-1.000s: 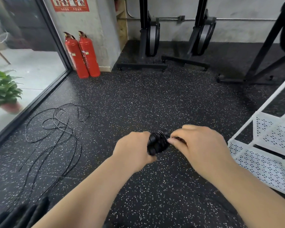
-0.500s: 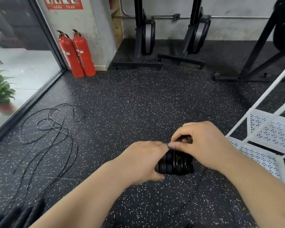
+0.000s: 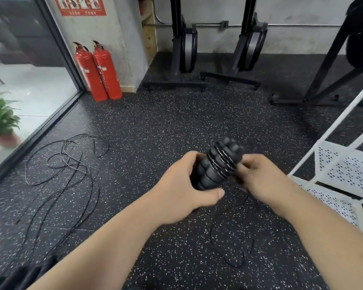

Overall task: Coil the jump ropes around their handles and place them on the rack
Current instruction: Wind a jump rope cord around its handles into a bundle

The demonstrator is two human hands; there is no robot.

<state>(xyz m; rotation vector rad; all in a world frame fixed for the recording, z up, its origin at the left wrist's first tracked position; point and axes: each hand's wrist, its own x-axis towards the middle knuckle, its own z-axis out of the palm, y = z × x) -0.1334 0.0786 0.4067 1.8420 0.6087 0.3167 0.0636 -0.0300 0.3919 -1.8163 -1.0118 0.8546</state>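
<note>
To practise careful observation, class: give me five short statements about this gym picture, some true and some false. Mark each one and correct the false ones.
1. The left hand grips the black ribbed jump-rope handles. True.
2. The handles lie on the white perforated metal rack. False: they are held in the hands, left of the rack.
3. Two red cylindrical fire extinguishers stand by the grey wall. True.
4. The tangled loose black rope on the floor lies right of the hands. False: it lies to their left.
5. The thin black cord is fully wound. False: some turns circle the handles, but a loop hangs below the right hand.
</note>
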